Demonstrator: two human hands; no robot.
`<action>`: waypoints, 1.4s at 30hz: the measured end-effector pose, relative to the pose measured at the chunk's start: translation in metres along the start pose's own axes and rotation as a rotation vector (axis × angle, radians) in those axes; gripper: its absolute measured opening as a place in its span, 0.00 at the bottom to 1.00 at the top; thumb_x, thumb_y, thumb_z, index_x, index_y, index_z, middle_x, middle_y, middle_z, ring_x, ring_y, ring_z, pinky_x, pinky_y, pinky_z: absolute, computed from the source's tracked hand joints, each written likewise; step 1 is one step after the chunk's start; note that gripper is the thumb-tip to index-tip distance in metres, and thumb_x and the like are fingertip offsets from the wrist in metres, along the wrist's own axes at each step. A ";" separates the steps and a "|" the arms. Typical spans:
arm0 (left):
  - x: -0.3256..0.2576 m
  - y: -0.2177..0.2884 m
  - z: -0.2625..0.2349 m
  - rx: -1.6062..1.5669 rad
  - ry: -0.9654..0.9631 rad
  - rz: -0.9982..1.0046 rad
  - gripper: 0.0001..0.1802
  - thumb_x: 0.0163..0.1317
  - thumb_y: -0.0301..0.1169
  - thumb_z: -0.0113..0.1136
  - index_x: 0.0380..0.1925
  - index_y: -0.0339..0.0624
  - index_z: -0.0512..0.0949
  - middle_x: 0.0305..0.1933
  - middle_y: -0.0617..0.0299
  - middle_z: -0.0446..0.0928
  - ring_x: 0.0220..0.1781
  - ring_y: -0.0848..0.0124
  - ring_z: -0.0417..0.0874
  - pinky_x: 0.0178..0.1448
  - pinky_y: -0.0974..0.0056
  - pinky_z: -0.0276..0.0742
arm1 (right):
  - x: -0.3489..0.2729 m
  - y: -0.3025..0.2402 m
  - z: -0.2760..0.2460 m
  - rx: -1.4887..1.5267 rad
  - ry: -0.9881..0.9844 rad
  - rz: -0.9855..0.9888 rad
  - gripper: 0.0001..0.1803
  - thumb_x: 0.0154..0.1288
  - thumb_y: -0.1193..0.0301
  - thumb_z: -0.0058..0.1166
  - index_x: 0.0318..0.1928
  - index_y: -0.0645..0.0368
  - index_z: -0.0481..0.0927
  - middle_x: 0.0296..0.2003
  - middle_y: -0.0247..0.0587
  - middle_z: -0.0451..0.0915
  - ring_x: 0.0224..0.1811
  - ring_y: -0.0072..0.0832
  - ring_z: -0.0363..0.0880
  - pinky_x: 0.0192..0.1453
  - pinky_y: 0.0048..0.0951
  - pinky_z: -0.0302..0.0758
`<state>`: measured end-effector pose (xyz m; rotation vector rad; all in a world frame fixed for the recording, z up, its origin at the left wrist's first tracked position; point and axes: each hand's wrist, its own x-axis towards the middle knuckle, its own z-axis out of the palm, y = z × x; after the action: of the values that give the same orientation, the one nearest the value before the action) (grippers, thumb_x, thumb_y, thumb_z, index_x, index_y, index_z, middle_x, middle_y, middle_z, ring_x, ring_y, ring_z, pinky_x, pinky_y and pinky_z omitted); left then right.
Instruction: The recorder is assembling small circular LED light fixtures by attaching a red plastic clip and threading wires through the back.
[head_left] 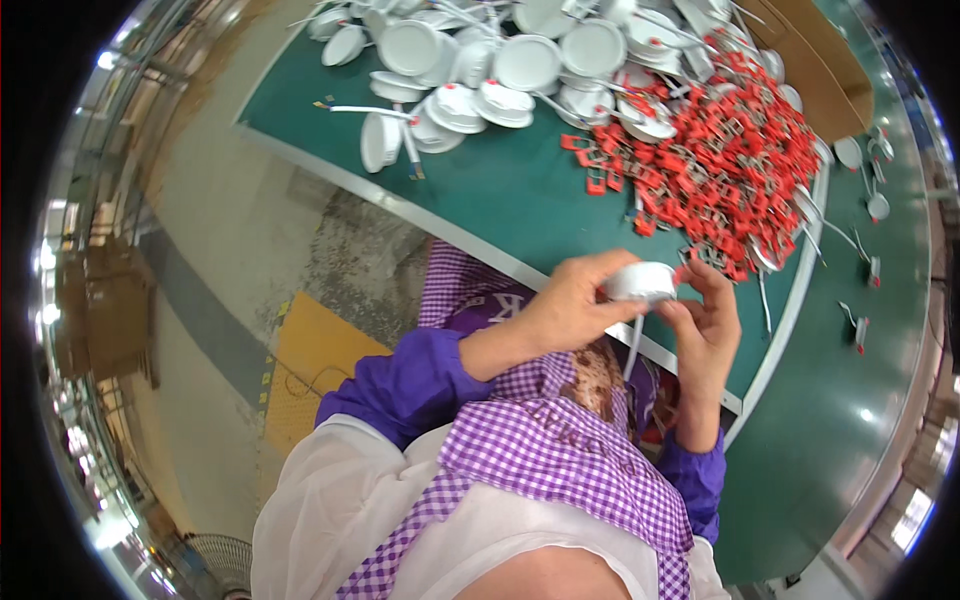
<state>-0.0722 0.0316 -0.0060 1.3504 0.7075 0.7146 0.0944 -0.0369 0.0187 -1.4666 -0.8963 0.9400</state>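
Near the front edge of the table, my left hand (580,300) grips a small round white housing (643,281) between thumb and fingers. A white cable (634,348) hangs down from it in front of my apron. My right hand (707,312) is pinched at the housing's right side. A bit of red, which looks like one of the red clips, shows between its fingertips against the housing; the fingers hide most of it. Just beyond my hands lies a big heap of red plastic clips with metal parts (725,150).
Many white round housings with cables (527,62) are piled along the far side of the green table (480,190). A cardboard box (815,65) stands at the far right. Beyond a pale metal edge (800,270), a green surface (840,420) carries several small parts.
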 end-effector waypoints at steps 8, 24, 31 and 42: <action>-0.002 0.007 0.008 -0.134 -0.083 -0.048 0.17 0.61 0.28 0.66 0.48 0.38 0.76 0.38 0.66 0.78 0.41 0.80 0.77 0.44 0.70 0.75 | 0.005 -0.007 -0.023 0.007 -0.117 0.093 0.25 0.60 0.83 0.60 0.59 0.71 0.71 0.47 0.51 0.80 0.40 0.28 0.83 0.38 0.25 0.84; -0.026 0.007 -0.181 0.515 1.135 0.482 0.22 0.59 0.15 0.56 0.55 0.34 0.71 0.57 0.53 0.74 0.58 0.66 0.75 0.63 0.62 0.70 | -0.009 -0.041 -0.181 -0.999 0.637 -0.289 0.15 0.65 0.73 0.61 0.52 0.61 0.82 0.41 0.34 0.83 0.30 0.17 0.74 0.34 0.20 0.72; -0.011 -0.022 -0.226 0.707 0.797 0.072 0.42 0.48 0.22 0.67 0.66 0.33 0.62 0.65 0.46 0.67 0.66 0.56 0.70 0.68 0.58 0.66 | 0.041 0.012 -0.052 -0.884 0.115 -0.294 0.11 0.63 0.79 0.56 0.46 0.59 0.81 0.40 0.45 0.80 0.37 0.40 0.81 0.42 0.32 0.76; 0.005 -0.020 -0.160 0.634 0.867 0.150 0.26 0.58 0.31 0.66 0.54 0.32 0.72 0.47 0.47 0.78 0.45 0.61 0.82 0.50 0.59 0.76 | 0.052 0.030 -0.034 -1.199 0.075 -0.497 0.06 0.60 0.77 0.55 0.38 0.61 0.76 0.45 0.45 0.77 0.44 0.44 0.78 0.45 0.40 0.76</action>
<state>-0.1956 0.1300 -0.0398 1.6575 1.6331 1.2902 0.1475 -0.0052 -0.0129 -2.0437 -1.8121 -0.1266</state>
